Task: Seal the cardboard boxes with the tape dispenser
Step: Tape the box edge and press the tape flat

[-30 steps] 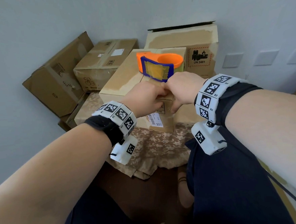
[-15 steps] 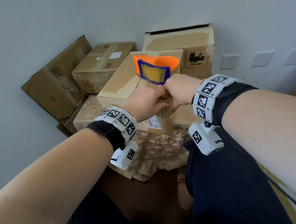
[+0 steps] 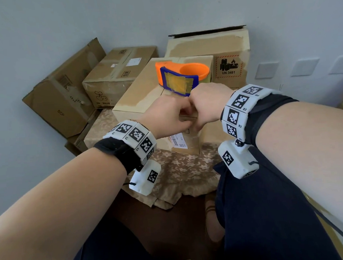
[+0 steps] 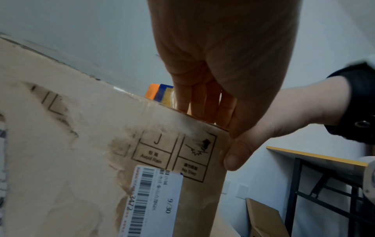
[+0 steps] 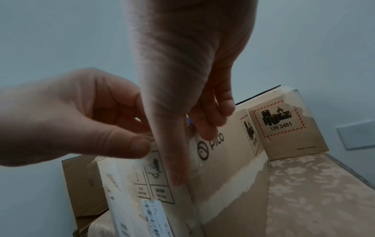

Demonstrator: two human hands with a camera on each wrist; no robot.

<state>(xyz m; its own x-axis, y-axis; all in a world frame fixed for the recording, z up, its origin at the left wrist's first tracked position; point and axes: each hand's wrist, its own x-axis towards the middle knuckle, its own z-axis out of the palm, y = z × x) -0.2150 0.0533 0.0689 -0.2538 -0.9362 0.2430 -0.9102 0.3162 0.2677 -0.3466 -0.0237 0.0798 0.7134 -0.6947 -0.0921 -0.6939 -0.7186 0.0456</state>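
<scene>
While clamping the near top edge of the box [image 3: 135, 95] with left hand [image 3: 165, 118] and right hand [image 3: 207, 105] knuckle to knuckle, presses thumbs to its front face, curls fingers over the top. Has the dispenser [image 3: 183, 76] sitting on the box top just behind the knuckles, unheld. Cannot make out the tape itself. Looks like rubbing down a strip's tail over the lip. Calls next, probably, for freeing one hand, gripping the dispenser and lining up on another seam without shoving the box.

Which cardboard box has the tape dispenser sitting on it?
The front box, whose near edge the left hand and right hand hold. The tape dispenser rests on its top; the UN 3481 box behind, the tilted box and the white-labelled box carry nothing.
</scene>
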